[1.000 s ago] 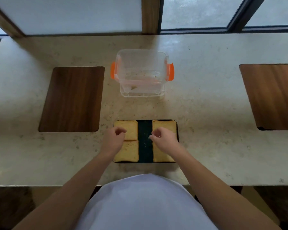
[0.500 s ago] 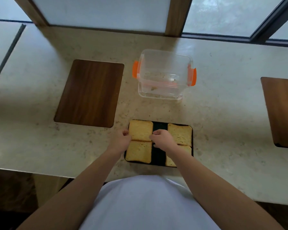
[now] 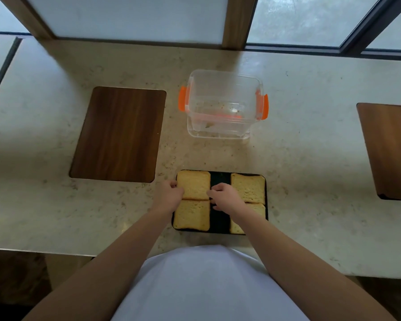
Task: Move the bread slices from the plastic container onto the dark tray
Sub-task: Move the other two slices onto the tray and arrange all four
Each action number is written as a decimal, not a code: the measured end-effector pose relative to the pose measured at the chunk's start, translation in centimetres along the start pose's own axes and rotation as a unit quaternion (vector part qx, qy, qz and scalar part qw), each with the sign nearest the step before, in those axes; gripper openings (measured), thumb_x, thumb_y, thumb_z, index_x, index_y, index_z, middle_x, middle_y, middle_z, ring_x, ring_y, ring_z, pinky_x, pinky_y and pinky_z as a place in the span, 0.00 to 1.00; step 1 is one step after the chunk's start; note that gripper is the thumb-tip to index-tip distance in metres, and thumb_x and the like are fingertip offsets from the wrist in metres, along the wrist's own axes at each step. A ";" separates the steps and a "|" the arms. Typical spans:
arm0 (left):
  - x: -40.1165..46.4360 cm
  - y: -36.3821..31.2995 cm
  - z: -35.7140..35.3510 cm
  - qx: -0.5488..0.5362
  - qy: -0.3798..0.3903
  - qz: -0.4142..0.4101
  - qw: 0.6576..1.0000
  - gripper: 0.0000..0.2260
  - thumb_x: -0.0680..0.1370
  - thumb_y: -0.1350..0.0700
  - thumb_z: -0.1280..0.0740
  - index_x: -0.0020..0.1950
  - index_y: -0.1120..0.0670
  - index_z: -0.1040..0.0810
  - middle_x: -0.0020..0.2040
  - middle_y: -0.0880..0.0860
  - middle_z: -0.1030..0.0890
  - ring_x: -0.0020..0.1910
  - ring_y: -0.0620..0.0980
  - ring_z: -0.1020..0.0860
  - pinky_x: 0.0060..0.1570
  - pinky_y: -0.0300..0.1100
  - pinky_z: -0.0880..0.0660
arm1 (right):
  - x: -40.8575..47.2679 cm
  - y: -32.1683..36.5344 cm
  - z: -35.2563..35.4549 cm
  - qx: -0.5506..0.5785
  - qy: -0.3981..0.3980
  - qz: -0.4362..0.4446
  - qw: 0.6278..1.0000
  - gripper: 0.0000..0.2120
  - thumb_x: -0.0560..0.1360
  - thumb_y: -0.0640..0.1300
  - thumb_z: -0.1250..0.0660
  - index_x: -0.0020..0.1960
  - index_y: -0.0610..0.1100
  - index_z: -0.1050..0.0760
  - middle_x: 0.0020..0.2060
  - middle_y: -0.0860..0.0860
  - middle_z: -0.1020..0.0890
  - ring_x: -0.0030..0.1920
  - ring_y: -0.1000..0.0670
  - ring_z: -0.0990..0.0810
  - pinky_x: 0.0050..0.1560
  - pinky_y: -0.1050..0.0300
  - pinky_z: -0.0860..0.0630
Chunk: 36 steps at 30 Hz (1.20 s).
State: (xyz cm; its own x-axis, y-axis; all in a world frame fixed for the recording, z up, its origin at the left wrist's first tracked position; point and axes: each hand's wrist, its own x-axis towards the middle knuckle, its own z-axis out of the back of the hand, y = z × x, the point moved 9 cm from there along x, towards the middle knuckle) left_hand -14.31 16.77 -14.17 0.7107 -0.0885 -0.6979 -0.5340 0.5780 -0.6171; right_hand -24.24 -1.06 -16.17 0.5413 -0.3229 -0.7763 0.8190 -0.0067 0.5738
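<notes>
The dark tray [image 3: 220,180] lies near the counter's front edge with bread slices on it in two columns. The far left slice [image 3: 193,185] and the near left slice [image 3: 191,215] touch each other. The far right slice [image 3: 248,188] is in full view, while my right forearm partly covers the near right slice [image 3: 258,209]. My left hand [image 3: 169,194] presses curled fingers on the far left slice's left edge. My right hand [image 3: 225,196] holds its right edge. The clear plastic container [image 3: 218,126] with orange clips stands behind the tray and holds only crumbs.
A dark wooden board [image 3: 118,134] is set into the counter to the left of the container. Another wooden board [image 3: 389,149] lies at the right edge of view. Window frames run along the back of the pale stone counter [image 3: 310,172].
My right hand has moved left from the right column to the far left slice's right edge. My left hand stays at that slice's left side. The view has shifted.
</notes>
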 end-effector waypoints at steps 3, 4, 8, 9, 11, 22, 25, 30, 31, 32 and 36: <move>0.2 0.1 0.1 -0.007 -0.005 0.010 1.000 0.20 0.76 0.60 0.34 0.68 0.59 0.26 0.61 0.55 0.22 0.57 0.52 0.24 0.58 0.49 0.26 | 0.0 0.1 0.0 -0.006 0.002 -0.007 1.000 0.17 0.79 0.48 0.33 0.66 0.43 0.27 0.50 0.49 0.20 0.49 0.51 0.19 0.53 0.50 0.17; 0.3 0.1 0.1 -0.012 -0.008 0.015 1.000 0.18 0.76 0.59 0.33 0.66 0.59 0.24 0.59 0.54 0.21 0.56 0.51 0.24 0.55 0.47 0.26 | 0.0 0.1 0.1 -0.008 0.002 -0.008 1.000 0.17 0.79 0.48 0.33 0.66 0.43 0.27 0.51 0.49 0.20 0.49 0.51 0.19 0.54 0.50 0.18; 0.5 0.0 0.2 -0.022 -0.020 0.021 0.999 0.04 0.76 0.59 0.33 0.46 0.50 0.25 0.42 0.45 0.25 0.39 0.41 0.28 0.36 0.38 0.32 | -0.1 0.7 0.1 -0.022 0.004 -0.003 1.000 0.18 0.78 0.48 0.33 0.66 0.44 0.27 0.50 0.50 0.20 0.50 0.51 0.19 0.56 0.47 0.18; 0.5 0.0 0.1 -0.021 -0.022 0.021 0.999 0.07 0.76 0.59 0.33 0.42 0.49 0.26 0.40 0.45 0.26 0.37 0.40 0.29 0.34 0.37 0.33 | -0.1 0.8 0.2 -0.026 0.004 -0.002 1.000 0.18 0.78 0.48 0.33 0.66 0.44 0.27 0.49 0.50 0.20 0.50 0.51 0.19 0.57 0.46 0.19; 0.3 -0.3 -0.1 -0.017 -0.021 0.012 1.000 0.11 0.76 0.60 0.34 0.37 0.47 0.29 0.37 0.45 0.28 0.34 0.41 0.31 0.33 0.38 0.35 | -0.3 0.8 0.3 -0.028 0.004 -0.003 1.000 0.17 0.78 0.48 0.33 0.65 0.45 0.27 0.49 0.50 0.19 0.50 0.50 0.19 0.57 0.45 0.19; -0.6 -0.8 -1.1 -0.012 -0.009 0.020 1.000 0.18 0.75 0.56 0.36 0.61 0.64 0.24 0.39 0.51 0.27 0.37 0.49 0.28 0.36 0.44 0.31 | -0.7 0.7 0.3 -0.030 0.001 -0.004 1.000 0.14 0.76 0.48 0.34 0.60 0.43 0.23 0.50 0.43 0.17 0.53 0.44 0.18 0.57 0.39 0.19; -0.8 -1.0 -1.5 -0.021 0.000 0.020 1.000 0.06 0.75 0.55 0.36 0.48 0.57 0.26 0.45 0.53 0.25 0.42 0.51 0.27 0.44 0.49 0.29 | -0.9 0.9 0.4 -0.034 -0.010 -0.003 0.999 0.20 0.76 0.47 0.34 0.63 0.35 0.24 0.57 0.34 0.19 0.57 0.36 0.20 0.58 0.35 0.22; -0.8 -1.4 -2.1 -0.024 0.017 0.009 1.000 0.07 0.74 0.56 0.35 0.38 0.49 0.32 0.40 0.52 0.30 0.38 0.49 0.33 0.42 0.49 0.35 | -1.2 1.1 1.1 -0.045 -0.021 0.008 0.999 0.23 0.76 0.45 0.35 0.63 0.29 0.27 0.48 0.31 0.19 0.49 0.33 0.19 0.59 0.31 0.25; -0.8 -1.4 -2.3 -0.017 0.019 0.008 1.000 0.09 0.74 0.56 0.35 0.37 0.48 0.33 0.40 0.50 0.30 0.36 0.48 0.33 0.41 0.49 0.35 | -1.3 1.1 1.2 -0.048 -0.021 0.010 0.999 0.22 0.75 0.45 0.36 0.62 0.29 0.26 0.41 0.36 0.22 0.42 0.38 0.22 0.59 0.31 0.24; -0.8 -1.4 -2.4 -0.013 0.019 0.008 1.000 0.10 0.75 0.56 0.35 0.36 0.47 0.34 0.39 0.49 0.31 0.35 0.47 0.34 0.40 0.47 0.35 | -1.4 1.1 1.4 -0.050 -0.021 0.010 0.998 0.21 0.75 0.44 0.36 0.59 0.28 0.25 0.39 0.41 0.26 0.39 0.43 0.26 0.58 0.31 0.24; -0.7 -1.5 -2.9 -0.012 0.021 -0.004 1.000 0.09 0.76 0.56 0.35 0.38 0.47 0.32 0.39 0.48 0.30 0.34 0.44 0.33 0.35 0.42 0.36 | -2.0 1.2 1.8 -0.055 -0.020 0.005 0.998 0.13 0.75 0.45 0.36 0.50 0.36 0.21 0.37 0.44 0.28 0.38 0.46 0.28 0.43 0.44 0.21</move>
State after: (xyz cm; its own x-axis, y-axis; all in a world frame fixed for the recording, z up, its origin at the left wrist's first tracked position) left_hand -15.36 13.59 -13.84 0.6945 -0.1274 -0.7081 -0.5405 0.5571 -0.6304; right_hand -24.74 -2.16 -13.46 0.5435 -0.3603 -0.7581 0.8305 0.0996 0.5481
